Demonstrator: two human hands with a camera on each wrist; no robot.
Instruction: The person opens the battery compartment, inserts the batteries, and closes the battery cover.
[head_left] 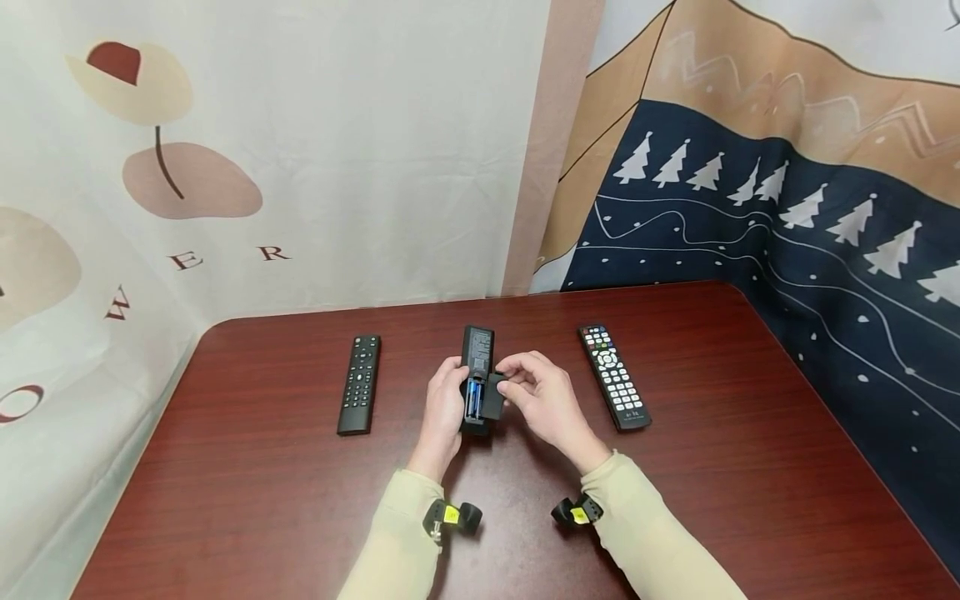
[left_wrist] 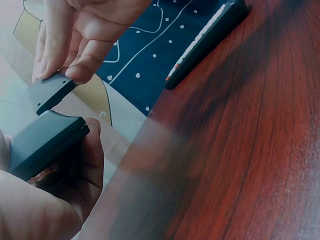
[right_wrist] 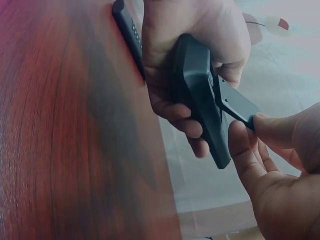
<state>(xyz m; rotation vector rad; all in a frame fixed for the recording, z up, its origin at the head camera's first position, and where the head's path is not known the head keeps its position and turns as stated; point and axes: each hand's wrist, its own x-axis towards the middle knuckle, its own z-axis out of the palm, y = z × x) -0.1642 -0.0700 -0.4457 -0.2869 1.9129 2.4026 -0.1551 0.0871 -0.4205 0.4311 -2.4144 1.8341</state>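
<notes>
My left hand (head_left: pixel 445 403) grips a black remote control (head_left: pixel 478 346) with its back facing up. Its battery compartment lies uncovered, and blue batteries (head_left: pixel 474 398) show inside. Between thumb and fingers, my right hand (head_left: pixel 546 398) pinches the battery cover (head_left: pixel 492 397), a small black plate, close beside the compartment's right edge. In the right wrist view the cover (right_wrist: pixel 239 104) slants away from the remote's body (right_wrist: pixel 197 75), while the left fingers (right_wrist: pixel 186 127) curl round that body. The left wrist view shows the cover (left_wrist: pixel 52 91) just above the remote's end (left_wrist: pixel 47 140).
On the reddish-brown wooden table (head_left: pixel 262 500), a slim black remote (head_left: pixel 359 385) lies to the left. A longer black remote with white buttons (head_left: pixel 615 377) lies to the right. Printed curtains (head_left: pixel 375 150) hang behind the table's far edge.
</notes>
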